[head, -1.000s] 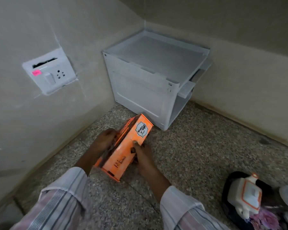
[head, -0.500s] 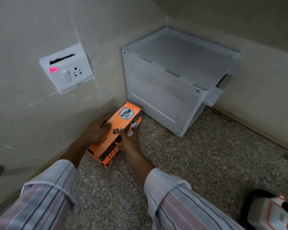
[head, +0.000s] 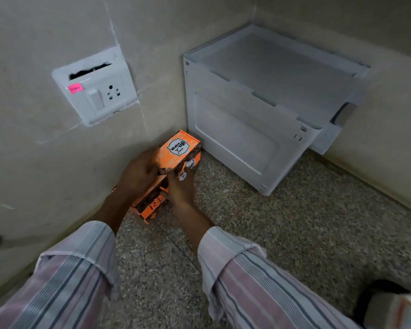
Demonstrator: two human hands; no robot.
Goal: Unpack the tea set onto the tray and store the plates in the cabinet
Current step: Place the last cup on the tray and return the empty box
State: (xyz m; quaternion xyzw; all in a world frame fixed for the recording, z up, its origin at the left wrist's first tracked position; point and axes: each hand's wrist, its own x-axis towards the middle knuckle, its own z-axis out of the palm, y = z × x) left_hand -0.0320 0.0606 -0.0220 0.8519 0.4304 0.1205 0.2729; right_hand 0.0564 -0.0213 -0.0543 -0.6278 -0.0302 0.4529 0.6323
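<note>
An orange tea set box (head: 173, 160) lies on the speckled floor against the left wall, just left of the white cabinet (head: 252, 119). My left hand (head: 138, 174) rests over the box's top and left side, fingers curled onto it. My right hand (head: 180, 191) holds its near right side. The cabinet stands in the corner with its door hanging open on the right side. At the bottom right edge a white and orange teapot (head: 399, 312) on a dark tray (head: 375, 293) is partly cut off.
A white switch and socket plate (head: 95, 91) with a pink sticker sits on the left wall above the box. Walls close in on the left and behind the cabinet. Speckled floor (head: 282, 233) stretches to the right.
Both hands carried the box from the open floor leftward and set it flat beside the wall and cabinet. The view swung left, so the teapot and tray slid nearly out of frame.
</note>
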